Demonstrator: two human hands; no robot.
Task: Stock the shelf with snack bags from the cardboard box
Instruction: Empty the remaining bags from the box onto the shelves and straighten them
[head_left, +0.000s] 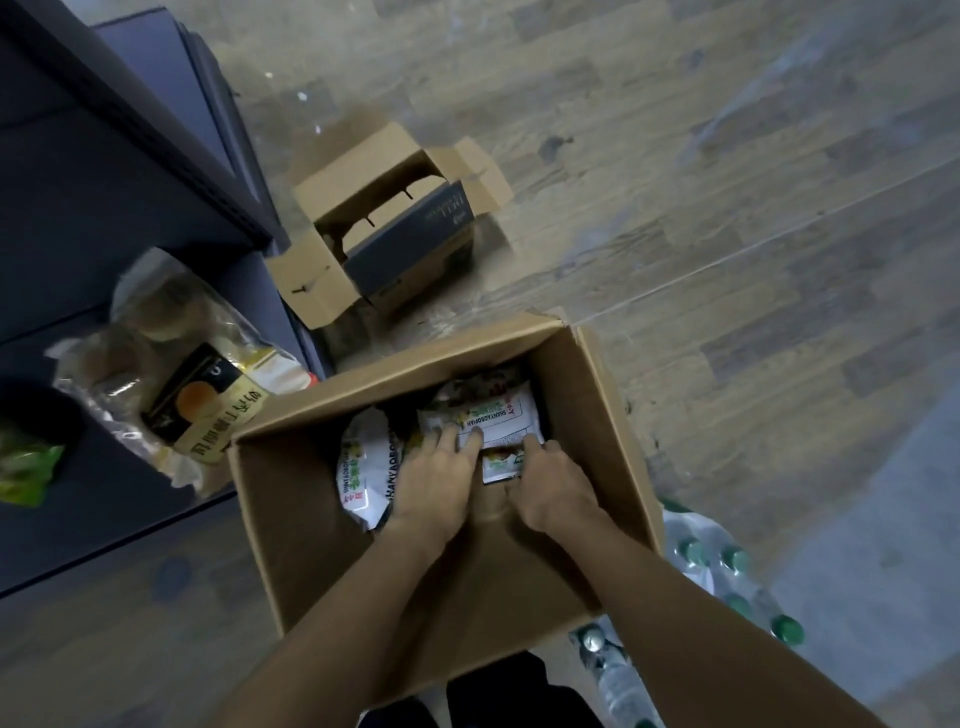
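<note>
An open cardboard box (311, 525) stands on the floor right below me. Inside lie white snack bags with green and red print; one bag (501, 413) sits at the far side and another (366, 462) leans at the left. Both my hands reach down into the box. My left hand (434, 480) rests its fingers on the near edge of the far bag. My right hand (550, 480) grips that same bag's near right edge. A dark shelf (104, 208) rises at the left.
On the shelf lie a clear bag of round cakes (176, 374) and a green packet (26, 462). A second, smaller open carton (384, 223) stands on the wooden floor beyond. A shrink-wrapped pack of green-capped water bottles (727, 571) lies at the right.
</note>
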